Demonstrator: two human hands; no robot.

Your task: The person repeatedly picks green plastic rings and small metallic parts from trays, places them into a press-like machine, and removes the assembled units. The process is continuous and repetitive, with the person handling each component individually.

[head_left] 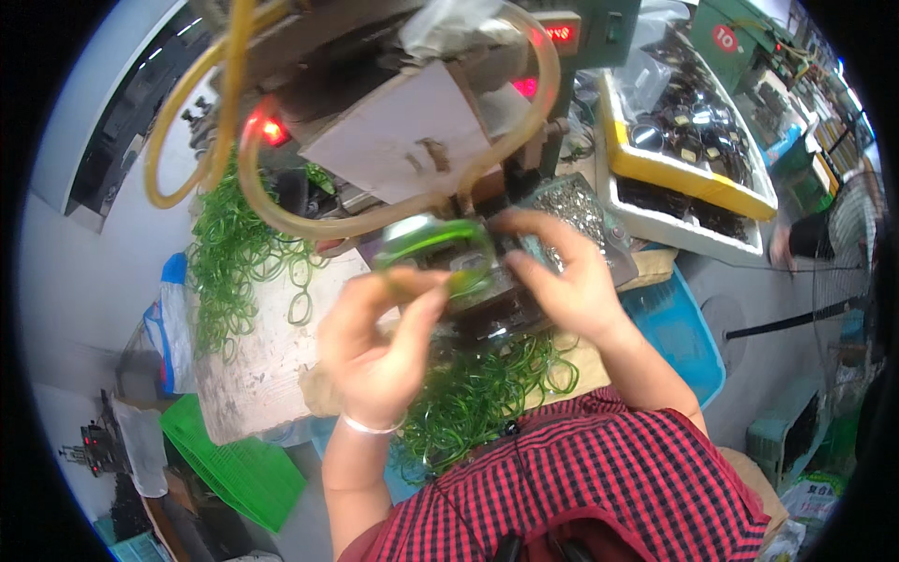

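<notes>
Left hand (pixel 379 347) pinches one green frame (pixel 438 236), motion-blurred, between thumb and fingertips, beyond the board's (pixel 267 384) right edge. Right hand (pixel 573 288): fingers curved, thumb apart, just beside the frame; I cannot tell whether they touch. Markings: one round red badge (pixel 724 37), pale characters; one red-lit display (pixel 560 34). Counts: two green heaps, one along the board's left edge (pixel 225 253), one before the checked garment (pixel 581 459), pieces too tangled; two foam boxes (pixel 688 180), stacked.

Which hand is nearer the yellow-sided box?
Right. The right hand is left of the yellow-sided box; the left hand is farther left, holding a green frame.
</notes>
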